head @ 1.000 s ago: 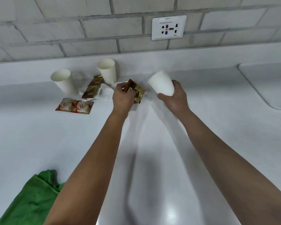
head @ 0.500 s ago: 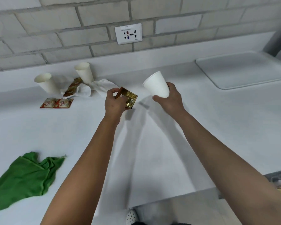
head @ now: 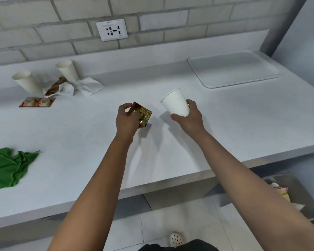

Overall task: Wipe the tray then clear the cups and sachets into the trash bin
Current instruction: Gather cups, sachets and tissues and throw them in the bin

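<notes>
Hands: both loaded, held above the worktop [head: 225, 115] at mid-frame, near each other but apart
Left hand [head: 126, 122]: fingers curled round a gold and brown sachet [head: 141, 115], which sticks out toward 2 o'clock from the fist
Right hand [head: 190, 115]: thumb and fingers wrapped round the base of a white paper cup [head: 175, 103]; the cup's long axis tilts, mouth toward 11 o'clock, base in the palm
Key relation: trash bin [head: 304, 194] sits on the floor below the worktop edge, at about 4 o'clock from the hands; the right hand is the nearer one, so the cup likely goes in first and the sachet must cross further
Bin contents: some wrappers show inside; the right forearm covers part of its near side
Tray [head: 232, 71]: at 1 o'clock on the worktop, against the back wall, nothing on it
Left to clear: two paper cups [head: 25, 81] at 10 o'clock, a red twin sachet [head: 37, 102] lying flat in front of them, a brown sachet [head: 57, 86] partly under crumpled tissue [head: 83, 86]
Cloth: green cloth [head: 7, 167] bunched at 8 o'clock, touched by neither hand
Judgement: wiping looks done, clearing is partway
</notes>
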`<control>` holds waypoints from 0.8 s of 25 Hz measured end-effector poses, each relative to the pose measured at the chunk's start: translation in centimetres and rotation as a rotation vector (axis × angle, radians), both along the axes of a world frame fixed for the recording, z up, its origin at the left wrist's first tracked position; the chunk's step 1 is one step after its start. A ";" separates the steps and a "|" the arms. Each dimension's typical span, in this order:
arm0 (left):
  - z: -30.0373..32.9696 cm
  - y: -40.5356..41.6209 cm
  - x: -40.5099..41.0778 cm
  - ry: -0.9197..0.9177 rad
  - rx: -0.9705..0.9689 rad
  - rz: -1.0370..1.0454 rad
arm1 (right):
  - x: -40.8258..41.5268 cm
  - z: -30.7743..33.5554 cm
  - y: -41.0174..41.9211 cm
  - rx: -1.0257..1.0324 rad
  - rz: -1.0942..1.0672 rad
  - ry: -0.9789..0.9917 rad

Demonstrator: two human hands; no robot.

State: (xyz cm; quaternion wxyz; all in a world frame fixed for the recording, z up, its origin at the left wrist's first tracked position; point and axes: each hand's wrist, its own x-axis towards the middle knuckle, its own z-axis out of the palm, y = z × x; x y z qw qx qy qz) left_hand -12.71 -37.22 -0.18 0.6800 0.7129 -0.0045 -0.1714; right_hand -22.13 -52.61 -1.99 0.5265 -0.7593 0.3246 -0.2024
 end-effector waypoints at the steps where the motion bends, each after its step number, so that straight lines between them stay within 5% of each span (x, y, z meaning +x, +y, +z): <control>1: 0.3 -0.2 -0.7 -0.007 -0.002 -0.013 | -1.1 0.2 -0.1 -0.005 -0.025 -0.005; 12: -0.1 -3.4 -11.2 -0.025 -0.010 -0.396 | -16.8 -0.9 1.7 -0.088 -0.402 0.013; 20: -1.1 -11.9 -22.7 -0.162 0.080 -0.760 | -30.0 -4.4 -4.2 -0.089 -0.769 0.084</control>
